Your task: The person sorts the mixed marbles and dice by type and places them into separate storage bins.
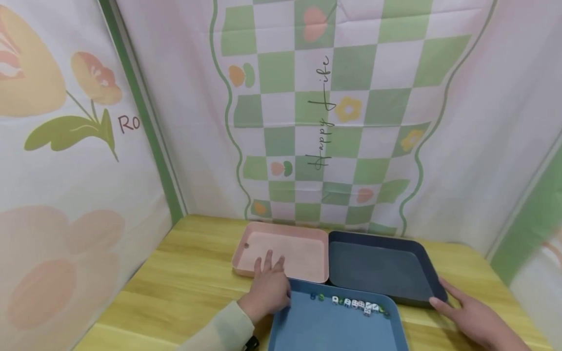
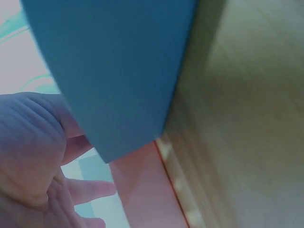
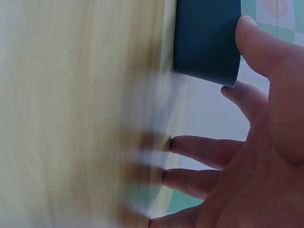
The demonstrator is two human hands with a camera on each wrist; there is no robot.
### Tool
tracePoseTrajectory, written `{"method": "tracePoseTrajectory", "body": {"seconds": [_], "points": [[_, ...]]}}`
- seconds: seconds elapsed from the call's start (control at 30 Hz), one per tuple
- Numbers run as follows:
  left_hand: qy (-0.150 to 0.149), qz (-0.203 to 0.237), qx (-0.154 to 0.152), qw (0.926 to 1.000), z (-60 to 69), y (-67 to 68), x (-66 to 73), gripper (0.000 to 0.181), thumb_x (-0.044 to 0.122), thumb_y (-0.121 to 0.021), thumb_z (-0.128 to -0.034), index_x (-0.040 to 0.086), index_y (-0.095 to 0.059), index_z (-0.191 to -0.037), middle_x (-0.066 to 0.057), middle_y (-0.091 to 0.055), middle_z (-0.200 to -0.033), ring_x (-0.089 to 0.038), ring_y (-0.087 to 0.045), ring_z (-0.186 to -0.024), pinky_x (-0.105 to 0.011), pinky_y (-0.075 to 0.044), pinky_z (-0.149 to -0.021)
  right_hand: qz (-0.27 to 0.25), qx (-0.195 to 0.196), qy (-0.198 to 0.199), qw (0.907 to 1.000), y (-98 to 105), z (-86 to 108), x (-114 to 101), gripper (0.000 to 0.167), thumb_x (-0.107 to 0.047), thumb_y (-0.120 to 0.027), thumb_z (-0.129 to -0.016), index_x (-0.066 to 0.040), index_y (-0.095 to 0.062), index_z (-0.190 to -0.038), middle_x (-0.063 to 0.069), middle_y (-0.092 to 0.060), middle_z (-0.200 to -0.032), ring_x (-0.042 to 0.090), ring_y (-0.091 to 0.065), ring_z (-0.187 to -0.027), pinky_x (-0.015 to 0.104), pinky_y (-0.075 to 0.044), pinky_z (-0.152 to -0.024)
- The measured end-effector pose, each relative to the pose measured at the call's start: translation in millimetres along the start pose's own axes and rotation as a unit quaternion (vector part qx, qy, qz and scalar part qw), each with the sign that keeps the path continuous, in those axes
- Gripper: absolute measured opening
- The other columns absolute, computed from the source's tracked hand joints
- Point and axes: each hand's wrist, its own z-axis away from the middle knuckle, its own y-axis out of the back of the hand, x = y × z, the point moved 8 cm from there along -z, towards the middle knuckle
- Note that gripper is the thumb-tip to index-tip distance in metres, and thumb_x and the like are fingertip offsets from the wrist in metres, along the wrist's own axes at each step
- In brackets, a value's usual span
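Observation:
My left hand (image 1: 269, 288) is at the far left corner of the blue tray (image 1: 333, 326), its thumb and a nearer finger pinching the corner. Its other fingers reach over the pink tray (image 1: 303, 279). In the left wrist view those fingers stretch past the blue tray's wall (image 2: 114, 85). My right hand (image 1: 476, 317) holds the near right corner of the dark tray (image 1: 377, 263) between thumb and index finger. The right wrist view shows its other fingers spread below that corner. Several small dice (image 1: 354, 303), white and coloured, lie along the blue tray's far side.
A small dark piece (image 1: 246, 245) lies in the pink tray's left end. The pink and dark trays stand side by side on the wooden table (image 1: 175, 273). A printed curtain (image 1: 316, 146) hangs directly behind them, with another cloth (image 1: 66, 195) at the left.

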Motion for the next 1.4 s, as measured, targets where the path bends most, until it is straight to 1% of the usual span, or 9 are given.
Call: {"method": "tracePoseTrajectory", "body": {"seconds": [0.3, 0.47, 0.57, 0.77, 0.87, 1.13, 1.27, 1.33, 1.4], "points": [[-0.026, 0.034, 0.0, 0.9991, 7.1, 7.7, 8.2, 0.011, 0.028, -0.08, -0.0816, 0.032, -0.077, -0.071, -0.017, -0.038, -0.155, -0.05, -0.009, -0.145, -0.071, -0.009, -0.109, 0.0, -0.007, -0.007, 1.0, -6, 10.3, 7, 0.098, -0.07, -0.037, -0.097, 0.006, -0.01, -0.154, 0.049, -0.036, -0.134, 0.066, -0.046, -0.111, 0.07, -0.042, -0.08], [-0.037, 0.04, 0.016, 0.9984, 5.2, 12.3, 10.0, 0.006, 0.033, -0.081, -0.0822, 0.034, -0.079, -0.076, -0.016, -0.041, -0.153, -0.05, -0.012, -0.144, -0.071, -0.013, -0.108, 0.012, 0.011, 0.006, 0.9998, -1, 11.8, 7, 0.097, -0.068, -0.036, -0.098, 0.005, -0.006, -0.154, 0.049, -0.034, -0.135, 0.068, -0.043, -0.112, 0.073, -0.041, -0.079], [-0.041, 0.058, 0.02, 0.9972, 5.8, 18.7, 8.5, 0.005, 0.035, -0.081, -0.0821, 0.034, -0.079, -0.078, -0.016, -0.042, -0.152, -0.049, -0.014, -0.144, -0.071, -0.015, -0.107, 0.02, 0.027, 0.025, 0.9991, 7, 12.3, 2, 0.093, -0.065, -0.036, -0.1, 0.004, -0.006, -0.155, 0.049, -0.033, -0.136, 0.069, -0.042, -0.112, 0.074, -0.04, -0.079], [-0.029, 0.101, 0.039, 0.9937, 2.5, 50.7, -3.6, 0.004, 0.034, -0.081, -0.0832, 0.03, -0.081, -0.084, -0.015, -0.038, -0.154, -0.049, -0.011, -0.145, -0.069, -0.014, -0.108, 0.032, 0.081, 0.078, 0.9932, 39, 6.7, -27, 0.086, -0.057, -0.04, -0.103, 0.002, -0.008, -0.156, 0.048, -0.031, -0.137, 0.071, -0.037, -0.114, 0.078, -0.035, -0.082], [-0.025, 0.11, 0.048, 0.9924, 0.4, 63.2, -7.9, 0.006, 0.033, -0.08, -0.0848, 0.027, -0.082, -0.086, -0.014, -0.036, -0.156, -0.048, -0.009, -0.146, -0.068, -0.011, -0.109, 0.034, 0.088, 0.084, 0.992, 49, 4.9, -35, 0.086, -0.057, -0.042, -0.103, 0.002, -0.009, -0.156, 0.049, -0.03, -0.137, 0.071, -0.034, -0.115, 0.079, -0.032, -0.086], [-0.026, 0.12, 0.061, 0.9906, -1.6, 68.6, -17.1, 0.008, 0.033, -0.079, -0.0865, 0.025, -0.082, -0.089, -0.017, -0.038, -0.154, -0.048, -0.009, -0.145, -0.069, -0.009, -0.109, 0.019, 0.081, 0.077, 0.9935, 34, 14.9, -28, 0.087, -0.056, -0.045, -0.102, 0.005, -0.012, -0.155, 0.048, -0.031, -0.137, 0.071, -0.033, -0.117, 0.078, -0.031, -0.087], [-0.02, 0.116, 0.059, 0.9913, -1.5, 69.5, -23.3, 0.008, 0.033, -0.078, -0.0871, 0.026, -0.082, -0.089, -0.015, -0.045, -0.15, -0.047, -0.01, -0.146, -0.065, -0.007, -0.112, 0.012, 0.078, 0.07, 0.9944, 22, 18.9, -24, 0.087, -0.056, -0.045, -0.102, 0.004, -0.012, -0.155, 0.048, -0.031, -0.137, 0.071, -0.033, -0.117, 0.078, -0.031, -0.087], [-0.024, 0.108, 0.061, 0.992, -2.1, 70.7, -25.6, 0.008, 0.033, -0.077, -0.0876, 0.027, -0.082, -0.089, -0.01, -0.054, -0.141, -0.044, -0.013, -0.146, -0.062, -0.006, -0.114, 0.009, 0.074, 0.063, 0.9952, 17, 20.5, -21, 0.087, -0.057, -0.044, -0.101, 0.003, -0.012, -0.156, 0.048, -0.031, -0.137, 0.071, -0.033, -0.117, 0.078, -0.031, -0.087], [-0.025, 0.1, 0.066, 0.9925, -2.7, 72.0, -28.6, 0.009, 0.035, -0.077, -0.0883, 0.027, -0.082, -0.089, -0.01, -0.054, -0.141, -0.042, -0.015, -0.146, -0.06, -0.007, -0.115, 0.009, 0.071, 0.058, 0.9957, 12, 22.3, -19, 0.088, -0.058, -0.044, -0.101, 0.003, -0.011, -0.156, 0.048, -0.031, -0.137, 0.071, -0.034, -0.116, 0.078, -0.032, -0.087]]}}
